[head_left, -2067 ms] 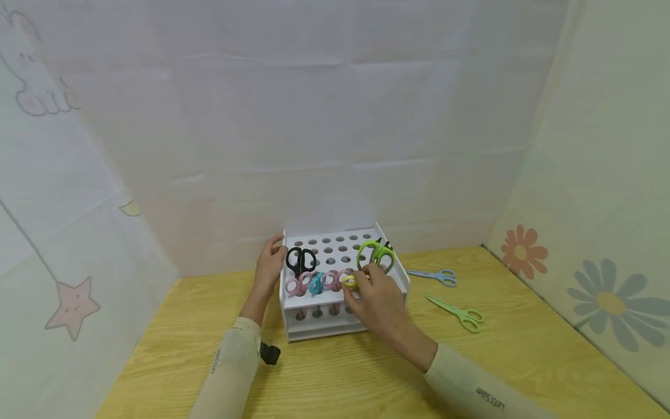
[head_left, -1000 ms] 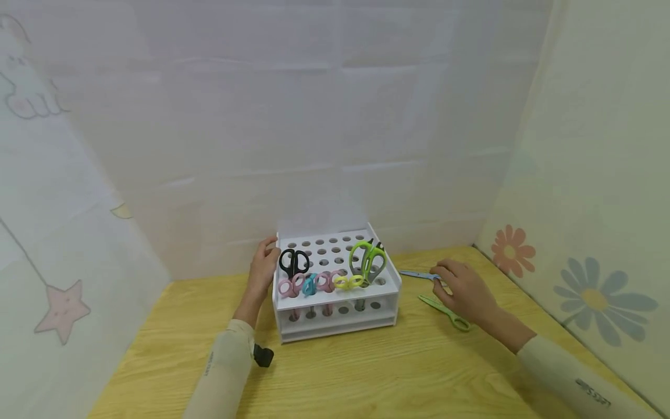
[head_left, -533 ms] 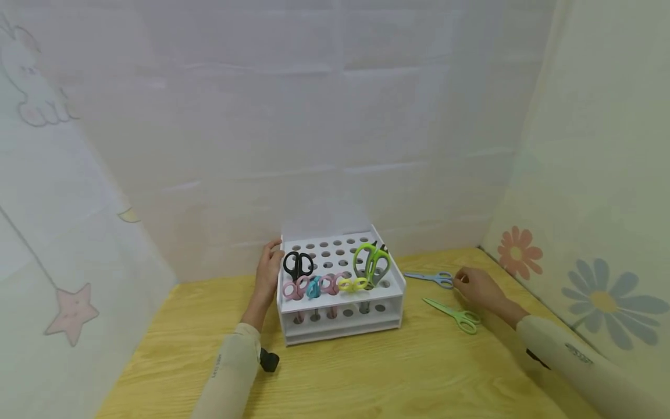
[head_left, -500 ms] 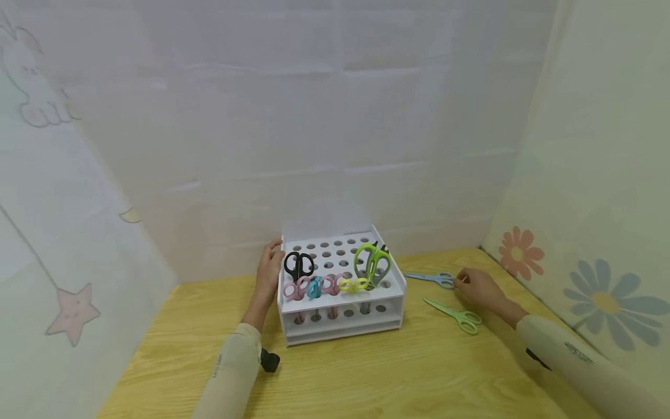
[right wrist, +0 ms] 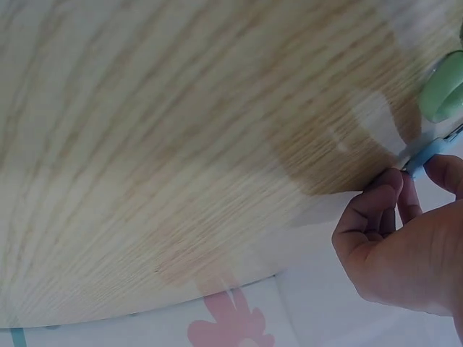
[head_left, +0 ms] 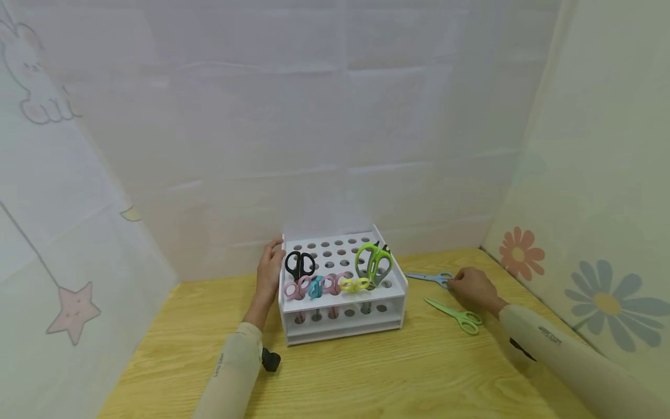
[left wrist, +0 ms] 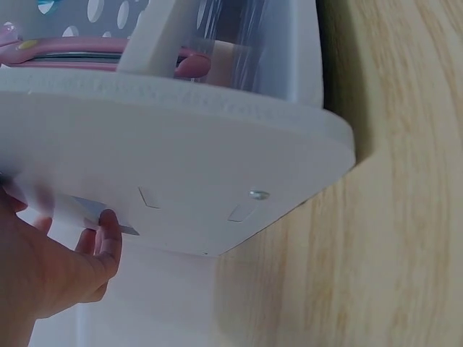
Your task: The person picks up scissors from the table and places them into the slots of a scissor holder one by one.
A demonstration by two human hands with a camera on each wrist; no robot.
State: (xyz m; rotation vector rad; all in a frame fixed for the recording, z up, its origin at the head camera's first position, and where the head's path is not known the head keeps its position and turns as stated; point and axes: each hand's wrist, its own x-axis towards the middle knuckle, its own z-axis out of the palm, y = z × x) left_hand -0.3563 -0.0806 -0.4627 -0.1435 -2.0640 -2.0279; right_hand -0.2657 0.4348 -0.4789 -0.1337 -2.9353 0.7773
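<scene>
A white tiered rack (head_left: 340,298) with rows of round holes stands on the wooden table. My left hand (head_left: 268,270) holds its left side panel; in the left wrist view, fingers curl at a slot in that panel. Black scissors (head_left: 299,273), pink scissors, teal scissors (head_left: 316,287), yellow scissors (head_left: 361,283) and large lime-green scissors (head_left: 374,265) stand handles-up in the rack. To its right, blue scissors (head_left: 429,277) lie with their blades toward the rack. My right hand (head_left: 472,287) pinches their handle end. In the right wrist view, thumb and fingers meet at the blue handle.
Pale green scissors (head_left: 458,317) lie on the table (head_left: 366,378) in front of the blue pair, close to my right hand. A pale sheet wall (head_left: 335,145) rises behind the rack. Decorated walls, one with flowers (head_left: 609,304), stand at both sides.
My right hand has let go of the yellow scissors in the rack, moved right and taken the blue scissors' handle end. My left hand has stayed at the rack's side.
</scene>
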